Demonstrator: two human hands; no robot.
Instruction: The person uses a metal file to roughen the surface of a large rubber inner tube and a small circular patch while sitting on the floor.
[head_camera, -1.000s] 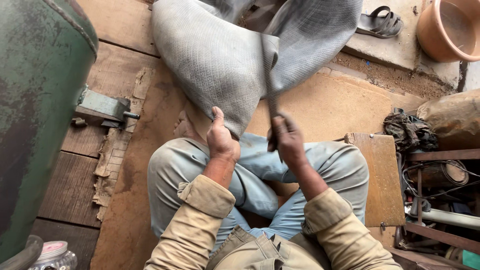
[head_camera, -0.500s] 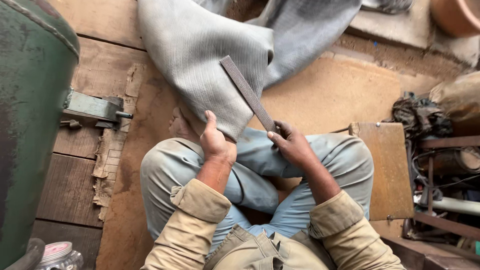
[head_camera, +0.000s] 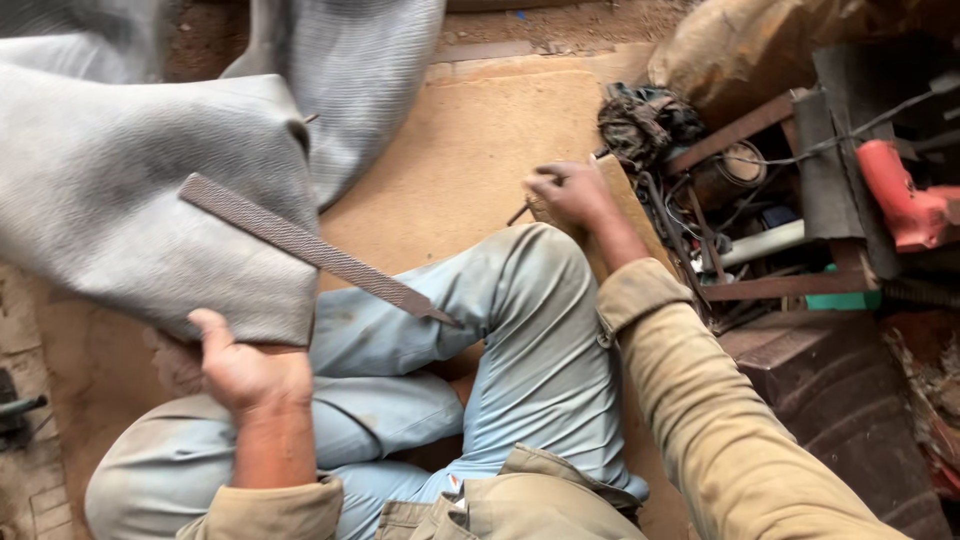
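Gripping the lower edge of the grey rubber sheet (head_camera: 150, 220), my left hand (head_camera: 245, 370) is clamped on it at seven o'clock. It looks floppy and heavy, best held by the edge. A flat metal file (head_camera: 310, 250), stiff and rough, lies loose across it. My right hand (head_camera: 570, 195), at two o'clock, pinches a thin dark tool (head_camera: 518, 212).

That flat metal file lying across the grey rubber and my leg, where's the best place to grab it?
Take the file at its narrow pointed tang end, resting on the blue trouser leg. Come from the right, where that end lies free; the wide toothed blade is rough.
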